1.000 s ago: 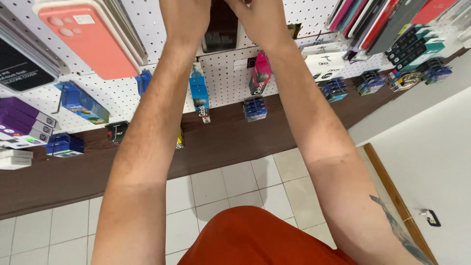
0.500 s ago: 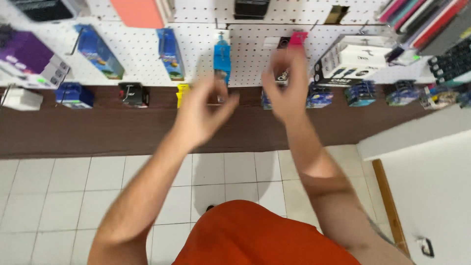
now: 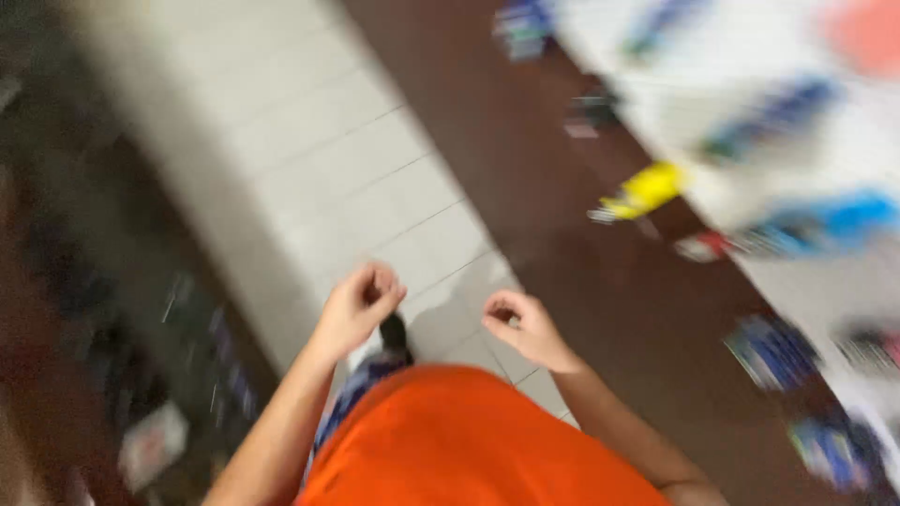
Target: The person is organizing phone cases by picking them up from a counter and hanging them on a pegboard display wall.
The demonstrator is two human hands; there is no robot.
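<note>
Both hands hang low in front of an orange shirt point(image 3: 469, 440), above a pale tiled floor point(image 3: 309, 159), in a frame smeared by camera motion. The left hand point(image 3: 359, 305) is curled into a loose fist, knuckles up, fingers folded in toward the palm; nothing can be made out inside it. The right hand point(image 3: 525, 323) is half curled as well, fingers bent and thumb near the forefinger, and it too shows nothing held (the blur leaves it unclear whether either fist closes on something small). The two hands are apart from each other, each forearm running back toward the shirt.

Taking the shirt as landmark: up and to the right of it runs a dark brown wall band point(image 3: 562, 187), and beyond that a white display board point(image 3: 741, 122) hung with packages, all well apart from the hands. A yellow package point(image 3: 647, 187) hangs near the board's lower edge, a bright blue package point(image 3: 844, 220) farther right, and a dark blue package point(image 3: 773, 351) lower down, nearest the shirt's right shoulder. To the shirt's left stands a dark shelf point(image 3: 122, 356) holding indistinct items.
</note>
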